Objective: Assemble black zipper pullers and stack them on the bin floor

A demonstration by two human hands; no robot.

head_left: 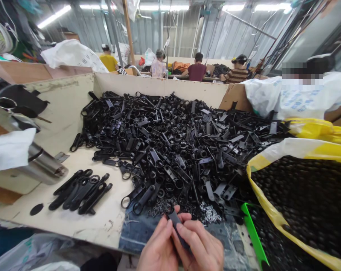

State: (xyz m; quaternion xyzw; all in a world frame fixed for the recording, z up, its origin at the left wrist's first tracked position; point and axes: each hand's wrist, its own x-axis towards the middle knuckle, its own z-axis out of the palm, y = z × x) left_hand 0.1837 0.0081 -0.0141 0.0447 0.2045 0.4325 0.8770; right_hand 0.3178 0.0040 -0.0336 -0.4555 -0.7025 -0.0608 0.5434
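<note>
Both of my hands meet at the bottom centre on one black plastic handle piece (174,218) with a ring at its far end. My left hand (158,249) pinches it from the left, and my right hand (199,244) wraps its lower part. Just beyond lie small metal springs (207,215) on a blue denim cloth (139,229). A big heap of black plastic parts (170,143) fills the wooden tray (74,109). A neat row of several assembled black handles (81,192) lies to the left.
A yellow bag of small black rings (306,199) stands at right, with a green plastic piece (253,235) beside it. A metal cylinder (42,163) and white cloth (9,148) sit at left. Several people work at a far bench (197,69). White sacks (289,94) lie at right.
</note>
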